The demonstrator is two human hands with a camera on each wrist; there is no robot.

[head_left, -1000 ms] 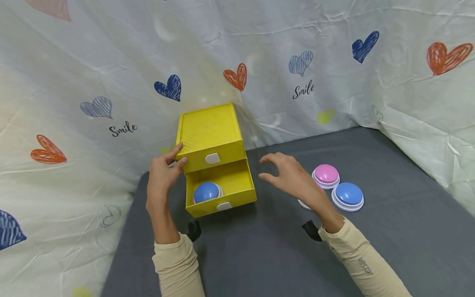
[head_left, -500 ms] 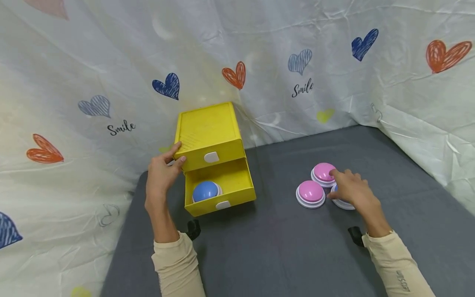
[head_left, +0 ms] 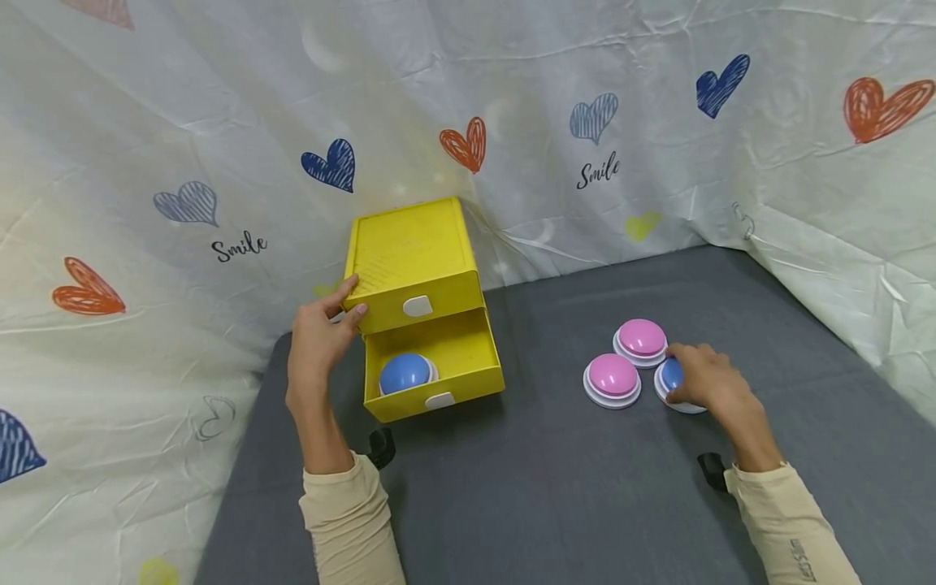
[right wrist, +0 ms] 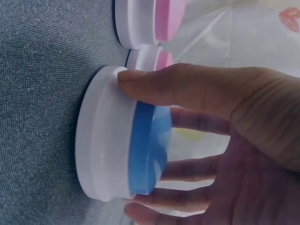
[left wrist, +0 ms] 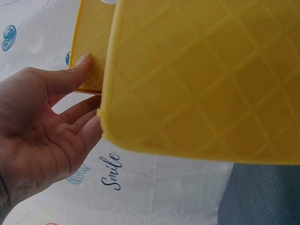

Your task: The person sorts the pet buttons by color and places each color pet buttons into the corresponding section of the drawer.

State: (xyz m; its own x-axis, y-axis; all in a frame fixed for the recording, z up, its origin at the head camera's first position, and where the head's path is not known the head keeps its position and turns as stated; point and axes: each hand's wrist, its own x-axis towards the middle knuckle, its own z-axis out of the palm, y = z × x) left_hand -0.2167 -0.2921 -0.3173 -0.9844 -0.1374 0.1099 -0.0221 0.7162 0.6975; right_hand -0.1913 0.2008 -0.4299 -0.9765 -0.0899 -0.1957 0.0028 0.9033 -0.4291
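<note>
A yellow two-drawer box (head_left: 413,244) stands at the back of the table, its lower drawer (head_left: 474,387) pulled out. Inside that drawer lies a blue dome button (head_left: 405,374) on a white base. My left hand (head_left: 316,345) holds the box's front left corner, the thumb against the upper drawer's front, as the left wrist view shows too. On the right, my right hand (head_left: 712,382) grips a second blue dome button (right wrist: 150,145), thumb on its white rim and fingers around the far side. This button's base appears to rest on the table.
Two pink dome buttons, one nearer (head_left: 613,375) and one farther (head_left: 641,337), sit just left of the right hand. A white curtain (head_left: 526,106) printed with hearts hangs behind the dark grey table (head_left: 556,487).
My right hand has moved right, from beside the box to the blue button on the table, and its fingers have come around it. The left hand stays at the box's corner.
</note>
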